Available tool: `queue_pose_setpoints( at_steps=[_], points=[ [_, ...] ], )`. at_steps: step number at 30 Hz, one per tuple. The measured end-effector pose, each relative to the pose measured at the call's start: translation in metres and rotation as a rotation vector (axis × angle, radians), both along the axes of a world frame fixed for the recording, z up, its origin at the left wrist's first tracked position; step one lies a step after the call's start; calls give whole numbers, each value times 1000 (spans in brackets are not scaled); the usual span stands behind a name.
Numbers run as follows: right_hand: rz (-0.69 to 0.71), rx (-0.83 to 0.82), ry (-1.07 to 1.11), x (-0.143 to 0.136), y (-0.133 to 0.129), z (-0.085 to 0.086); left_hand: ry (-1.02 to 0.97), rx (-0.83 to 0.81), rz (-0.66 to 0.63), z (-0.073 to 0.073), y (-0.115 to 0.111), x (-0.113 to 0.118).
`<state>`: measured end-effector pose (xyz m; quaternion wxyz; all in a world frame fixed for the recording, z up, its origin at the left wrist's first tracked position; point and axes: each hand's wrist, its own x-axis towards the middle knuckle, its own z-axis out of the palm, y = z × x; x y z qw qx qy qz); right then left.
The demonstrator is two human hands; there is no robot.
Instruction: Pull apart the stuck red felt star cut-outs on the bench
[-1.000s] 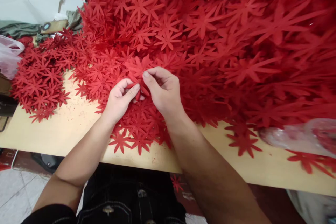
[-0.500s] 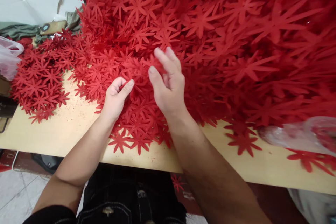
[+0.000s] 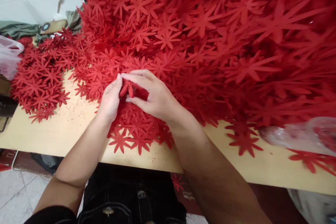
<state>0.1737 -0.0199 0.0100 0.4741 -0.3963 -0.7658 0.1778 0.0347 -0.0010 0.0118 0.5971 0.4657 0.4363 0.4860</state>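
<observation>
A large heap of red flower-shaped cutouts (image 3: 204, 21) fills the upper part of the head view and reaches down to the middle. My left hand (image 3: 111, 98) pinches a red flower piece (image 3: 127, 88) near the heap's front edge, its thumb and fingertips pressed together. My right hand (image 3: 152, 92) is curved around the same piece from the right. Its index fingertip meets the left fingertips, and its thumb is apart from them, lower down by the petals. Under both hands lie more flower pieces.
A smaller red pile (image 3: 39, 77) lies at the left beside a plastic bag (image 3: 9, 56). Clear plastic (image 3: 291, 134) lies at the right on the pale table (image 3: 76, 126). One flower piece (image 3: 177, 182) is below the table's edge.
My right hand has moved left and down, from apart and raised to meeting my left hand. The left hand has shifted slightly left, and the flower piece now shows between both hands.
</observation>
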Motion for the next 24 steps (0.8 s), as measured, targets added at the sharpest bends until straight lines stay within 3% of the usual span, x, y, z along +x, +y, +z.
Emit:
queue_pose_setpoints(
  at_steps=[5,7,13,24],
  points=[
    [-289,102,143,6,6,-3,66,-35,-95,7,-3,-1],
    [-368,113,230,8,8,-6,93,15,-77,11,-4,-1],
    [-349,20,399,2,12,-14,140,292,48,13,-9,0],
    [-460,-122,389,-1,8,-9,340,535,24,2,-8,3]
  ],
)
